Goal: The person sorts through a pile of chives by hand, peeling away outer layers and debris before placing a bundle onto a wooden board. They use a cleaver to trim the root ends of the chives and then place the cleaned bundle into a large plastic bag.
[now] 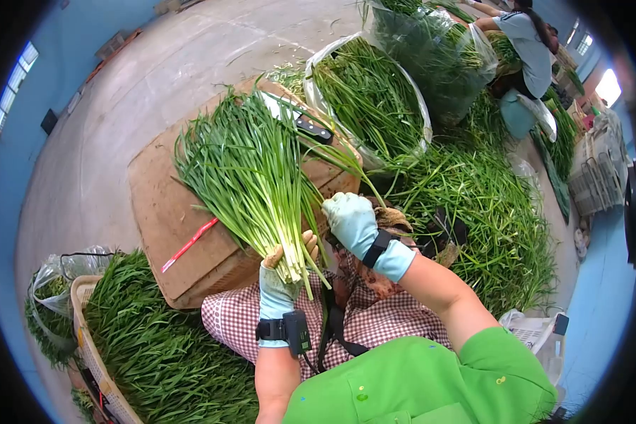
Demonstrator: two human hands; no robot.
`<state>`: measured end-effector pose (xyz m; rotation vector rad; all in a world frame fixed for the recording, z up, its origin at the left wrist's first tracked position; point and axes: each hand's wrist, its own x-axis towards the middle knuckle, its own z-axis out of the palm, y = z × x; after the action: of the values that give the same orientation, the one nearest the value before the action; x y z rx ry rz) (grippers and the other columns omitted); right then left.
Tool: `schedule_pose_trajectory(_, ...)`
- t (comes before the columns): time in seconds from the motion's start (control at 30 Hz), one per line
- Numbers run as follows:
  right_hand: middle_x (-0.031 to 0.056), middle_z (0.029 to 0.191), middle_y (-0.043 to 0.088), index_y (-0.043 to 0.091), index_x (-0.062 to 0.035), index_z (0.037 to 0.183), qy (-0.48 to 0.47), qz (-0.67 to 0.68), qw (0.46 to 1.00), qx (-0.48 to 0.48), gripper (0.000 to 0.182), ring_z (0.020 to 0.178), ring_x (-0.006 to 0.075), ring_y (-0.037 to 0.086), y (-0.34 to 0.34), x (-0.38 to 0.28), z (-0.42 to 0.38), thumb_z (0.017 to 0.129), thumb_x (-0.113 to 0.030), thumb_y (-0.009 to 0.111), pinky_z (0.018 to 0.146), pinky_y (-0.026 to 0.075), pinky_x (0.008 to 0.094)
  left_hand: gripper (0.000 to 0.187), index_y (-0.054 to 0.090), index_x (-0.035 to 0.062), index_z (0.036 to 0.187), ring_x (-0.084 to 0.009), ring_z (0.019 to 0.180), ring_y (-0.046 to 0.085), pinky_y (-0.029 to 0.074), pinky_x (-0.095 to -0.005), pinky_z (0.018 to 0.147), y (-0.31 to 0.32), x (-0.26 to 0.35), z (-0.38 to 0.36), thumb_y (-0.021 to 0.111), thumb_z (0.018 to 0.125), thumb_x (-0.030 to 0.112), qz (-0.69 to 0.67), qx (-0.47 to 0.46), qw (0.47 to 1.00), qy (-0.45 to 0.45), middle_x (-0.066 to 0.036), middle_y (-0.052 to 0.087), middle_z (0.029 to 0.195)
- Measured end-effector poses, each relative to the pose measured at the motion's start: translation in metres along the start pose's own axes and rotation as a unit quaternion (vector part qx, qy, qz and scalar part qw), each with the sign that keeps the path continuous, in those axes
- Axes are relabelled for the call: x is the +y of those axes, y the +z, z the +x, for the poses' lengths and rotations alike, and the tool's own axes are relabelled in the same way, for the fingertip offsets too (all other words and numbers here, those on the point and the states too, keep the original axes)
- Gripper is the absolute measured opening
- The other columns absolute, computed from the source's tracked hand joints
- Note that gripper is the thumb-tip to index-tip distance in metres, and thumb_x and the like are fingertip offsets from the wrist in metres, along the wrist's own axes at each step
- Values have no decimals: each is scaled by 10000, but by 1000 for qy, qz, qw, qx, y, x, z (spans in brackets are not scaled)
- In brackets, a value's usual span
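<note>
A large bunch of long green leafy stalks [251, 162] fans out over a brown board [162, 191], its pale ends towards me. My left hand [283, 265], in a light blue glove, is wrapped round those pale ends. Gloved too, my right hand [351, 219] is closed just right of the bunch, by a few loose stalks; whatever its fingers hold is too small to make out. A knife with a black handle [313, 129] lies at the board's far edge, its blade partly under leaves. On the left of the board rests a red and white strip [189, 245].
Beyond the board stands an open bag of greens [371, 99]. A heap of loose greens [487, 212] covers the floor at right. A crate of greens [92, 339] is at lower left. Another person [526, 49] works at the upper right, near stacked crates [597, 166].
</note>
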<state>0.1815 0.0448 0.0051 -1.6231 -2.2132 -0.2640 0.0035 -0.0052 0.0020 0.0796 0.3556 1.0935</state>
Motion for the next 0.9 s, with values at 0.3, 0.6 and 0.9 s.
schedule_pose_trajectory(0.3, 44, 738, 498, 502, -102, 827, 7, -31, 999, -12, 197, 661, 217, 520, -9, -6, 1, 732, -258, 575, 552, 408, 343, 520, 390, -72, 1203, -320, 1075, 497, 384, -391, 968, 3, -2, 0, 533, 817, 246, -13, -18, 1000, 8, -233, 473, 1192)
schedule_pose_trajectory(0.6, 59, 742, 591, 586, -51, 806, 130, 297, 936, 134, 66, 647, 182, 564, -51, 38, -6, 747, -34, 612, 594, 465, 276, 542, 387, -81, 1198, -299, 1054, 507, 401, -367, 956, 4, 0, 0, 548, 802, 253, 21, 5, 1000, 5, -228, 461, 1188)
schedule_pose_trajectory(0.9, 163, 1120, 536, 466, -41, 1179, 337, -66, 912, 225, 560, 1048, 294, 508, -103, 142, -94, 665, -46, 687, 953, 370, 335, 461, 440, -64, 1121, -293, 1002, 529, 461, -359, 892, 6, -3, 2, 556, 807, 254, 33, 0, 999, 19, -200, 482, 1113)
